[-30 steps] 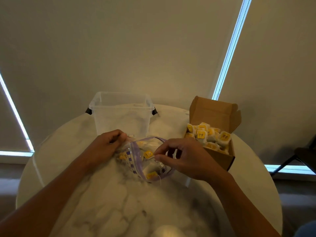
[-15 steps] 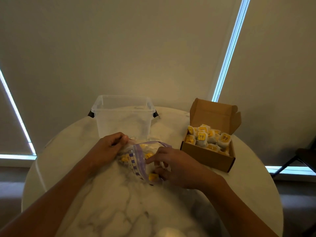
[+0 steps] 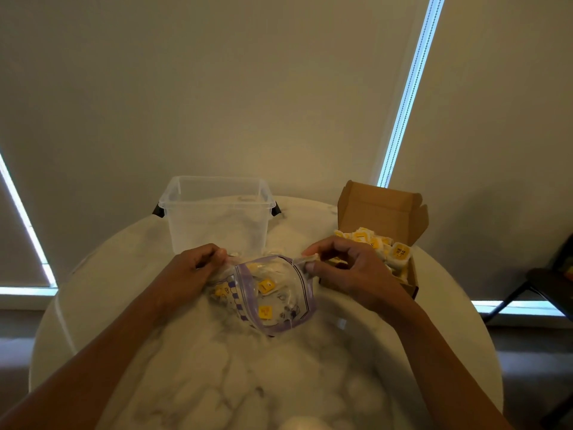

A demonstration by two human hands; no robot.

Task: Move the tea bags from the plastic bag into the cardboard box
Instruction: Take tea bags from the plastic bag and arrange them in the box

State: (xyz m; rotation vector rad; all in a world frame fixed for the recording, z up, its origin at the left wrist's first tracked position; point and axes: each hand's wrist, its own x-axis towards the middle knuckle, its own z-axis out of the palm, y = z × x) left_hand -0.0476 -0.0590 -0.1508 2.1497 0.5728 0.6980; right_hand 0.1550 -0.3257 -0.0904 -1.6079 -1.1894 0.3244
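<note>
A round marble table (image 3: 217,377) fills the lower half of the frame, and the plastic bag (image 3: 288,318) – clear, with a purple zip rim – is laid at its centre with the mouth held wide and turned toward the viewer. The bag's left edge is gripped by the left hand (image 3: 192,271), whose fingers are curled round the bunched plastic. Several tea bags (image 3: 266,286) with yellow tags are seen inside, lying against the bag's lower wall. Just right of the rim, the right hand (image 3: 350,271) is raised off the tabletop; a small pale tea bag (image 3: 311,257) is pinched between its forefinger and thumb, the other fingers being curled beneath. Behind that hand, at centre right, the cardboard box (image 3: 383,209) is set on the table with its lid flap stood upright – it is already heaped with yellow-tagged sachets. A clear plastic tub (image 3: 217,212) is placed at the table's far edge, upper centre, well apart from the box. Part of a dark chair (image 3: 542,283) is visible at the right border.
</note>
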